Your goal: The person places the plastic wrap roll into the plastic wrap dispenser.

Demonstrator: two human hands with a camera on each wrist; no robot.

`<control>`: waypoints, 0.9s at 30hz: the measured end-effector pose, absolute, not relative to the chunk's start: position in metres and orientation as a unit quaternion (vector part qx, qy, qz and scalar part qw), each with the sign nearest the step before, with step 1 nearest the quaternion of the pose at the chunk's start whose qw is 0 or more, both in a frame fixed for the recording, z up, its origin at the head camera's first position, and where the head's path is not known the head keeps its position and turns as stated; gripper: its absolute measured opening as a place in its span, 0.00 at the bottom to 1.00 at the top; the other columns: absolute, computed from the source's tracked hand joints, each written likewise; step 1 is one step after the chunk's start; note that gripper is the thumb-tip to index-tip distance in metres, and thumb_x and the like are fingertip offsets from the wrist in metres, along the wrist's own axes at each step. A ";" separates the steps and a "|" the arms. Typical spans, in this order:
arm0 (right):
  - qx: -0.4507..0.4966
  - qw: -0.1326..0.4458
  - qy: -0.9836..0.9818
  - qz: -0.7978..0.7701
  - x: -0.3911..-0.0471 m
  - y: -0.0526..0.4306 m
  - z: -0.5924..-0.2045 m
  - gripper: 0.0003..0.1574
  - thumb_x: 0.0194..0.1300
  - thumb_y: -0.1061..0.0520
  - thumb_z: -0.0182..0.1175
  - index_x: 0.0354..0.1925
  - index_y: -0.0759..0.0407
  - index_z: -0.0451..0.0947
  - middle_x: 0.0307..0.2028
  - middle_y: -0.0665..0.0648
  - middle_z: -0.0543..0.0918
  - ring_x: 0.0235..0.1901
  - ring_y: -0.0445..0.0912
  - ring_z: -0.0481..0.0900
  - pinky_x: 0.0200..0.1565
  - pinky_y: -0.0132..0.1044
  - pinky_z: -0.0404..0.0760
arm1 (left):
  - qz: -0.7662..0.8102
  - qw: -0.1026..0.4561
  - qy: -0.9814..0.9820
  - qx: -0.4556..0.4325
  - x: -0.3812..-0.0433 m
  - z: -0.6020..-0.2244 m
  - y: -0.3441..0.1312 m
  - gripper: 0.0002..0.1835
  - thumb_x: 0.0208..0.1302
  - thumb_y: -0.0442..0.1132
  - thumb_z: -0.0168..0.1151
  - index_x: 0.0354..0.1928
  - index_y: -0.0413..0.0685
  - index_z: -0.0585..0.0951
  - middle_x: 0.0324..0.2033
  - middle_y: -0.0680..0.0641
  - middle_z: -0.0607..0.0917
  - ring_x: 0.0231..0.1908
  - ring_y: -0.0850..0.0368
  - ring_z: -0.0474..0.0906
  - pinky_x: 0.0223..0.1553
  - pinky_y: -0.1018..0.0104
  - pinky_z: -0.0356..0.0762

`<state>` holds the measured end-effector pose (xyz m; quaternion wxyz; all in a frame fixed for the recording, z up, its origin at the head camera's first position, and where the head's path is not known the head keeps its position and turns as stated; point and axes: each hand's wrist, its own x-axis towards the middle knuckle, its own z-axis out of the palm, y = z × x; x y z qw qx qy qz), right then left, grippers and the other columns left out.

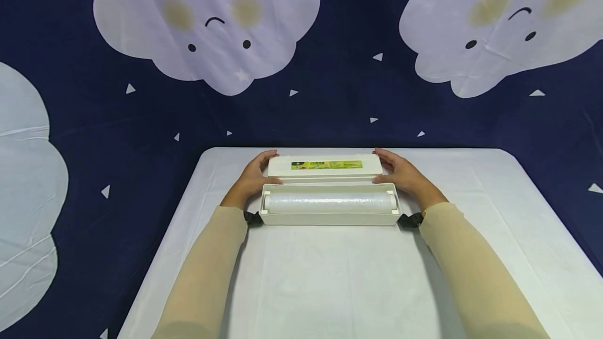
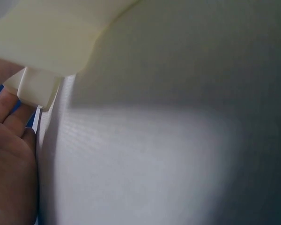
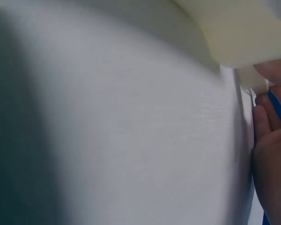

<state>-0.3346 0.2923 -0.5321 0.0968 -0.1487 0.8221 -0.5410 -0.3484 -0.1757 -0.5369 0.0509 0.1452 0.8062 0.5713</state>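
Note:
A long white cling film box [image 1: 330,219] lies open towards me, with a clear roll of cling film [image 1: 330,203] inside. Just behind it is its white lid [image 1: 280,166], bearing a yellow-green label [image 1: 326,165]. My left hand [image 1: 252,178] grips the lid's left end, thumb at the near edge and fingers round the far side. At the other end, my right hand [image 1: 406,174] holds it the same way. Both wrist views show the lid's ends [image 2: 37,88] [image 3: 254,80] between thumb and fingers, with the box's corners looming close above.
A white-covered table [image 1: 330,276] with rounded far corners carries the box and lid near its far edge. Beyond and around it hangs or lies dark blue cloth [image 1: 339,103] printed with pale clouds and small triangles. Black straps [image 1: 410,221] show at both wrists.

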 end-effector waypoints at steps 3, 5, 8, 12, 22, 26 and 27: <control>-0.147 0.097 0.833 -0.525 -0.335 0.293 -0.533 0.64 0.59 0.70 0.77 0.83 0.65 0.50 0.80 0.66 0.56 0.78 0.61 0.54 0.77 0.53 0.53 | 0.570 0.051 0.808 0.139 -0.348 -0.537 -0.175 0.55 0.47 0.26 0.86 0.78 0.45 0.67 0.72 0.43 0.73 0.77 0.50 0.58 0.77 0.59 0.52; -0.148 0.095 0.844 -0.507 -0.335 0.293 -0.533 0.65 0.59 0.69 0.77 0.83 0.65 0.49 0.80 0.65 0.56 0.78 0.61 0.54 0.77 0.52 0.53 | 0.569 0.050 0.809 0.138 -0.348 -0.537 -0.175 0.55 0.47 0.27 0.86 0.78 0.45 0.67 0.73 0.43 0.73 0.77 0.50 0.58 0.77 0.59 0.53; -0.151 0.091 0.852 -0.493 -0.336 0.294 -0.534 0.66 0.59 0.70 0.77 0.83 0.65 0.48 0.80 0.65 0.56 0.78 0.60 0.54 0.77 0.51 0.52 | 0.569 0.052 0.808 0.141 -0.346 -0.533 -0.174 0.55 0.48 0.27 0.85 0.78 0.44 0.67 0.73 0.42 0.72 0.77 0.49 0.57 0.77 0.59 0.52; -0.151 0.090 0.851 -0.495 -0.337 0.296 -0.536 0.66 0.59 0.69 0.78 0.83 0.64 0.49 0.80 0.65 0.56 0.78 0.60 0.54 0.77 0.51 0.52 | 0.575 0.055 0.804 0.144 -0.346 -0.533 -0.175 0.55 0.47 0.26 0.85 0.78 0.43 0.66 0.73 0.41 0.72 0.77 0.48 0.57 0.77 0.58 0.52; -0.177 0.083 0.840 -0.505 -0.330 0.295 -0.524 0.65 0.59 0.68 0.78 0.82 0.68 0.49 0.80 0.68 0.55 0.77 0.65 0.56 0.75 0.56 0.57 | 0.573 0.045 0.806 0.144 -0.345 -0.533 -0.177 0.55 0.47 0.29 0.87 0.78 0.45 0.67 0.73 0.43 0.72 0.77 0.49 0.59 0.76 0.58 0.54; -0.187 0.078 0.847 -0.492 -0.329 0.295 -0.513 0.65 0.59 0.68 0.78 0.82 0.68 0.49 0.80 0.67 0.55 0.75 0.68 0.59 0.74 0.59 0.60 | 0.568 0.044 0.808 0.150 -0.345 -0.528 -0.180 0.56 0.48 0.29 0.86 0.79 0.42 0.65 0.74 0.43 0.72 0.76 0.47 0.59 0.76 0.56 0.55; -0.188 0.077 0.850 -0.487 -0.328 0.295 -0.509 0.65 0.60 0.67 0.78 0.82 0.68 0.49 0.80 0.67 0.56 0.75 0.68 0.60 0.73 0.59 0.61 | 0.568 0.045 0.808 0.151 -0.345 -0.526 -0.181 0.56 0.48 0.29 0.86 0.79 0.41 0.65 0.74 0.43 0.71 0.77 0.47 0.59 0.76 0.56 0.55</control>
